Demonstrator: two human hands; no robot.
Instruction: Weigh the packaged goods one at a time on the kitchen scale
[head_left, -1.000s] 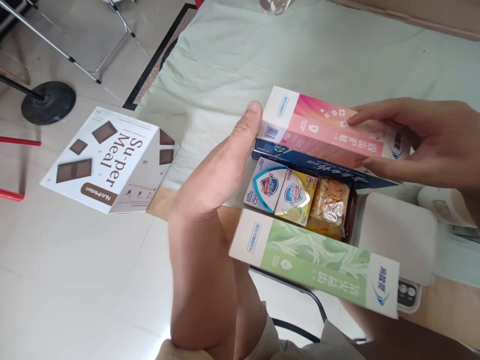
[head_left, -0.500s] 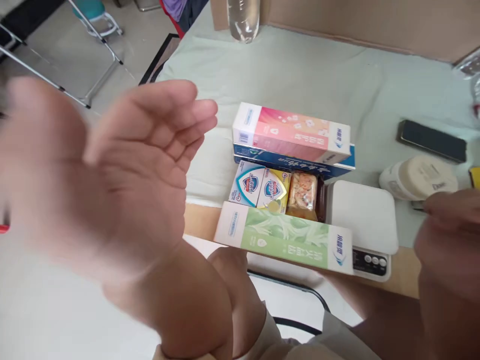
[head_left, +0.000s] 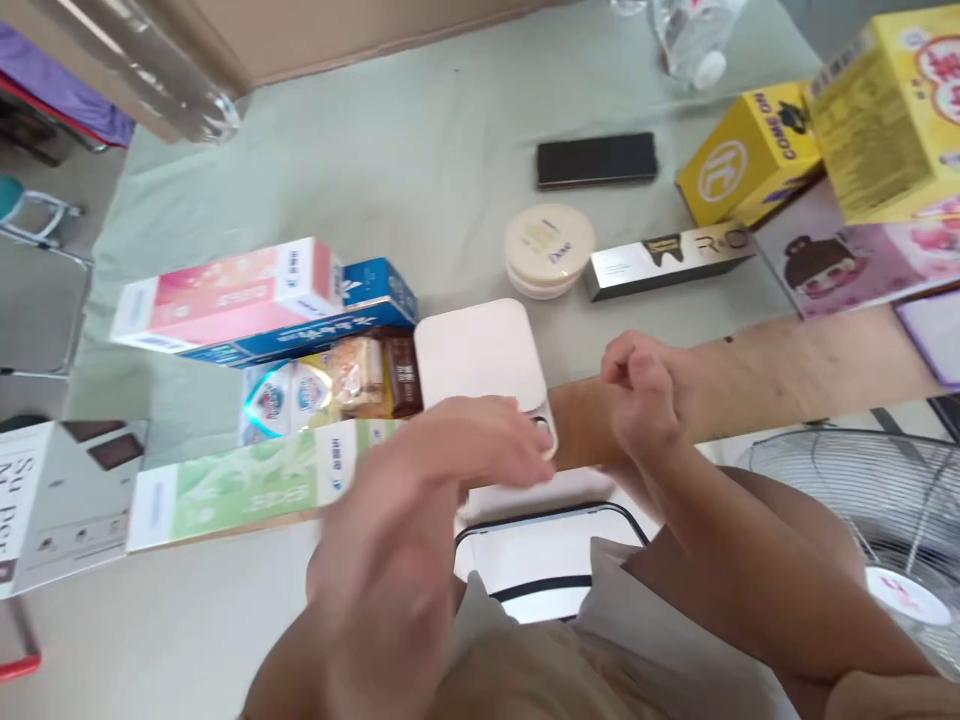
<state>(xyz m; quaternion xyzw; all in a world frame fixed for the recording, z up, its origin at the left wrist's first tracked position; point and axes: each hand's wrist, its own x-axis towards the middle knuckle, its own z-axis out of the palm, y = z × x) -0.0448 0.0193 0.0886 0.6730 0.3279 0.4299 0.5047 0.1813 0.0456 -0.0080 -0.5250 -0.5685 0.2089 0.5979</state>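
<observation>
My left hand [head_left: 457, 455] is blurred; its fingers stretch out flat over the front edge of a white kitchen scale [head_left: 480, 350] and hold nothing. Just right of the scale, my right hand [head_left: 637, 385] is curled into a loose fist above the wooden table edge, with nothing visible in it. Left of the scale lie a pink box [head_left: 225, 292] on a blue box [head_left: 330, 322], and a green box [head_left: 240, 485] nearer me. Between them sit two soap bars [head_left: 281, 400], a snack packet [head_left: 352, 372] and a dark brown packet [head_left: 403, 372].
Behind the scale lie a round white jar [head_left: 547, 250], a black phone [head_left: 596, 160], a silver box [head_left: 667, 260], yellow boxes [head_left: 750, 150], a purple box [head_left: 847, 250] and a bottle [head_left: 694, 40]. A white meal box [head_left: 52, 500] is at far left, a fan [head_left: 862, 490] at lower right.
The view has swung right and tilted. My left hand dropped from raised and open down to the scale's front. My right hand moved in beside the scale and curled shut.
</observation>
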